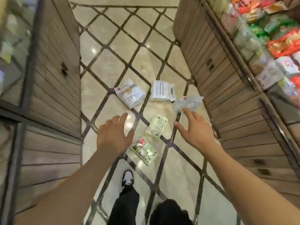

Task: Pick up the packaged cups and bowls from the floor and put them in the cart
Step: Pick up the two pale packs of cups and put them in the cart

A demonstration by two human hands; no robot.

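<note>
Glossy beige diamond-lined floor (155, 51) btwn 2 wooden cabinets holds 5 plastic-wrapped white packs (129, 95), w/ our left hand (113, 135) & right hand (194, 129) apart, fingers spread, holding nothing.

Five packs lie on the tiled floor (162, 46) between two wooden cabinets. Farthest are a white pack (130, 95), a barcode pack (162, 93) and a clear pack (188, 103). Nearer lie a pale pack (157, 126) and a red-green pack (145, 151). The left hand (113, 135) and right hand (194, 127) reach out with fingers spread, holding nothing. One shoe (127, 179) is on the floor.
</note>
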